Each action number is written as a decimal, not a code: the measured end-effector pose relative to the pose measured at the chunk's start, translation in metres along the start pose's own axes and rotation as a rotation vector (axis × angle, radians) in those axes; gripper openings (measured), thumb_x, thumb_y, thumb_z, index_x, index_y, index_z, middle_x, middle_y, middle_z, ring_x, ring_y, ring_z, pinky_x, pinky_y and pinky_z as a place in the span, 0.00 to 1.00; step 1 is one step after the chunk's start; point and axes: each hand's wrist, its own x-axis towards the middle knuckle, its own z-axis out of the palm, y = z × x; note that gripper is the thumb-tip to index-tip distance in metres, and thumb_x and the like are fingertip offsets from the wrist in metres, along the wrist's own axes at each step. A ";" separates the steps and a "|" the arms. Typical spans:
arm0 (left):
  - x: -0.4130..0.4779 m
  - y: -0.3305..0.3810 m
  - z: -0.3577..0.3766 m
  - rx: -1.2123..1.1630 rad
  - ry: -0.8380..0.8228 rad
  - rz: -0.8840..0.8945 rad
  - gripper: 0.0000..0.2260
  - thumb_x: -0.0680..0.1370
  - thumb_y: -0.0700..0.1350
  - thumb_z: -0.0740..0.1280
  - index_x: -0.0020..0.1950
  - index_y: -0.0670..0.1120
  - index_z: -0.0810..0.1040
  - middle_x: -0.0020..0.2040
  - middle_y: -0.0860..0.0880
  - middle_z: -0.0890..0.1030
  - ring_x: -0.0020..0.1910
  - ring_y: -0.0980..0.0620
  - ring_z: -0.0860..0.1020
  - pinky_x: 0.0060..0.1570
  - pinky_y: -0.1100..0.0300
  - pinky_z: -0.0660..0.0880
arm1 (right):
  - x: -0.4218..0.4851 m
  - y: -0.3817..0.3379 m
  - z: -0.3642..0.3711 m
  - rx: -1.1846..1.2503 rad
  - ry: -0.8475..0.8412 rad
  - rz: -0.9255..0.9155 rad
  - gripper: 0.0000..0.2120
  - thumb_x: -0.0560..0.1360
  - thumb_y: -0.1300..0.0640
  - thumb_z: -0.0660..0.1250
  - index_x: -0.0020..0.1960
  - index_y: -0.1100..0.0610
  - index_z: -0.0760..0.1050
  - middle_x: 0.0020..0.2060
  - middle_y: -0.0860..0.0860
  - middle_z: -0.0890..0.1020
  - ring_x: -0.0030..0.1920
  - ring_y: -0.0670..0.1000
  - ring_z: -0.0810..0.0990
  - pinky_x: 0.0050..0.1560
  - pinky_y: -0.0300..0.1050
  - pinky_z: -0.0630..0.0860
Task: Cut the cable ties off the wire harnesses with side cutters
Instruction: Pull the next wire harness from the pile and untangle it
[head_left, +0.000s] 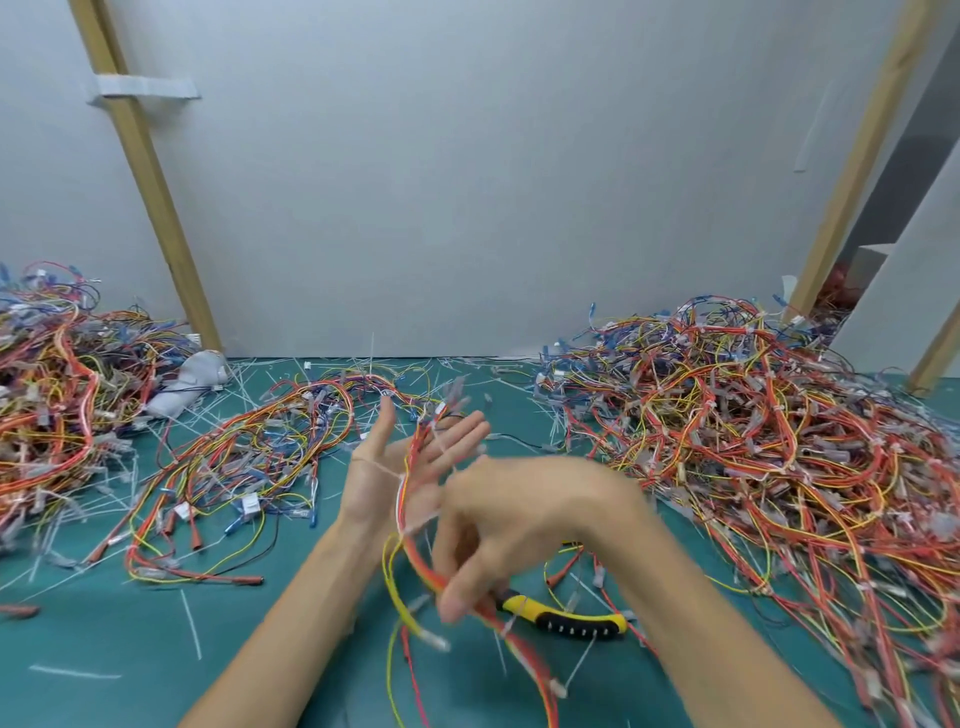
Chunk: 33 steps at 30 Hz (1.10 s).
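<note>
Left hand (410, 467) flat, palm up, fingers straight; wire harness (423, 564) lies along it, running from the fingertips down toward the near edge of the surface (156, 649), with a white cable tie (382, 467) crossing the palm. Right hand (509, 530) motion-blurred, fingers curled round the harness lower down, as far as the blur allows. Side cutters (571, 621) lie unheld just below the right wrist, handles pointing toward the right edge, nearer the right hand; cutting head hidden behind it
</note>
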 end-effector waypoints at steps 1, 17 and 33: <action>-0.001 0.001 -0.002 0.052 -0.008 0.030 0.34 0.75 0.60 0.59 0.69 0.34 0.68 0.67 0.39 0.75 0.68 0.44 0.73 0.64 0.47 0.74 | 0.009 -0.003 0.008 -0.003 -0.063 0.023 0.11 0.74 0.49 0.72 0.41 0.57 0.83 0.26 0.46 0.79 0.27 0.41 0.75 0.32 0.33 0.72; -0.018 0.022 -0.011 -0.007 -0.068 0.203 0.20 0.81 0.44 0.53 0.36 0.46 0.80 0.25 0.54 0.69 0.24 0.57 0.57 0.25 0.66 0.69 | 0.026 0.081 0.021 0.900 0.324 0.179 0.17 0.84 0.55 0.55 0.61 0.64 0.77 0.48 0.55 0.83 0.43 0.50 0.82 0.38 0.39 0.79; -0.011 0.022 -0.028 0.174 -0.173 0.196 0.20 0.83 0.43 0.50 0.53 0.48 0.83 0.33 0.51 0.70 0.28 0.55 0.66 0.36 0.61 0.72 | 0.022 0.074 -0.005 2.003 0.926 -0.392 0.11 0.76 0.57 0.65 0.57 0.51 0.76 0.54 0.50 0.83 0.51 0.50 0.84 0.43 0.40 0.78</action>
